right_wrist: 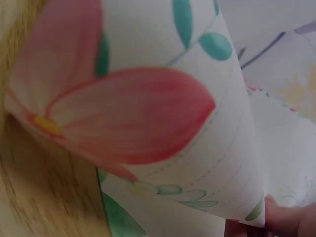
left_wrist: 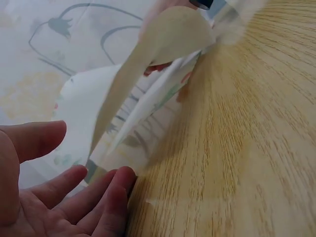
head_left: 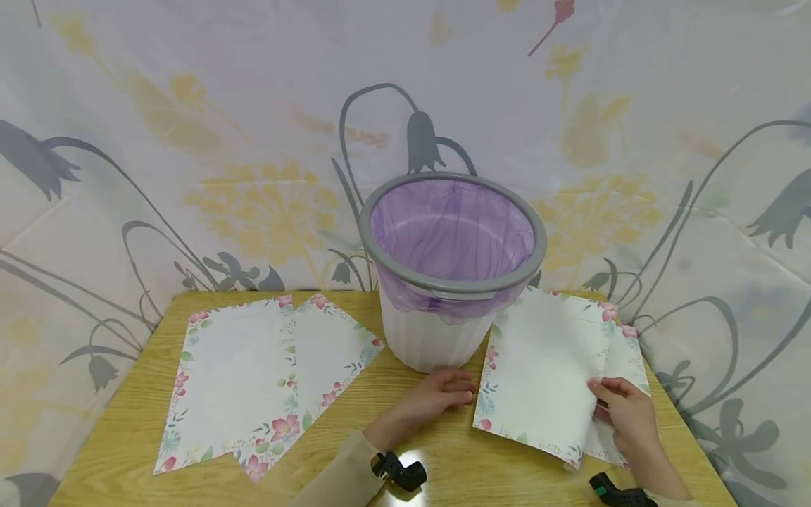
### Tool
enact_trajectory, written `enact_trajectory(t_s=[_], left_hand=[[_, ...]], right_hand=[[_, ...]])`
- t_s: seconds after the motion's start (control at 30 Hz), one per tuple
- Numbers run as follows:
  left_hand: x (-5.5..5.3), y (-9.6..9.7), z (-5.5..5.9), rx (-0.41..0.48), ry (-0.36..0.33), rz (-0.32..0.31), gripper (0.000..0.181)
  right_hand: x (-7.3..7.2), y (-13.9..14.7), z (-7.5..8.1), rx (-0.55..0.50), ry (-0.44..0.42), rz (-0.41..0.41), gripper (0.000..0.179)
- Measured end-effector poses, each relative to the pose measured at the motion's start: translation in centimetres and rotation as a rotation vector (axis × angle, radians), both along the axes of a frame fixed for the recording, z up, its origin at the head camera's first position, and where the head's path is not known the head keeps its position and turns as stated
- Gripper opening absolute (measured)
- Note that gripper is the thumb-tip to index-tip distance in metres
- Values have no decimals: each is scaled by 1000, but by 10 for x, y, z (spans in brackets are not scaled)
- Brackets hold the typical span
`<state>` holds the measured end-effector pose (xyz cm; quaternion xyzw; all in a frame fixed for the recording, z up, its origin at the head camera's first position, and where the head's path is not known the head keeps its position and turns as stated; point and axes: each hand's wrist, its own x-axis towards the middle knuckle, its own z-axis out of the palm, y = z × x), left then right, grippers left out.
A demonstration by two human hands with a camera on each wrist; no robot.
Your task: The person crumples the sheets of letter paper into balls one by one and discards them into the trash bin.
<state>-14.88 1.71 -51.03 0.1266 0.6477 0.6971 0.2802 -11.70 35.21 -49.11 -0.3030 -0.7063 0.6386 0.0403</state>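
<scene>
My right hand (head_left: pixel 630 415) pinches the right edge of a flower-bordered sheet of paper (head_left: pixel 545 373) between thumb and fingers. The sheet is partly raised and bends near its lower edge; in the right wrist view the paper (right_wrist: pixel 163 113) curves close to the camera, with part of the thumb (right_wrist: pixel 286 217) at its edge. Beneath it on the right lies another floral sheet (head_left: pixel 627 362), mostly covered. My left hand (head_left: pixel 427 405) is beside the held sheet's left edge, its fingers loosely extended; whether they touch the paper is unclear.
A white waste bin (head_left: pixel 437 341) with a grey rim and a purple liner bag (head_left: pixel 450 239) stands at the back middle of the wooden table (head_left: pixel 355 436). Two overlapping floral sheets (head_left: pixel 234 380) lie on the left. A flower-printed cloth (head_left: pixel 266 127) hangs behind.
</scene>
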Motion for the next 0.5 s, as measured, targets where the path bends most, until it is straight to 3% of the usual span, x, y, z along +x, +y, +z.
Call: enact_trajectory(t_s=[0.23,0.37,0.5], left_hand=[[3,1,0,31,43,-26,50],[5,5,-3,50,110,52,56],[5,8,-8,44,201,149,54]], right_hand=[[1,-16,-8,-9,43,-124,23],[3,-24,-10,23,61,-140,21],[5,-29,-11,105,65,-61,14]])
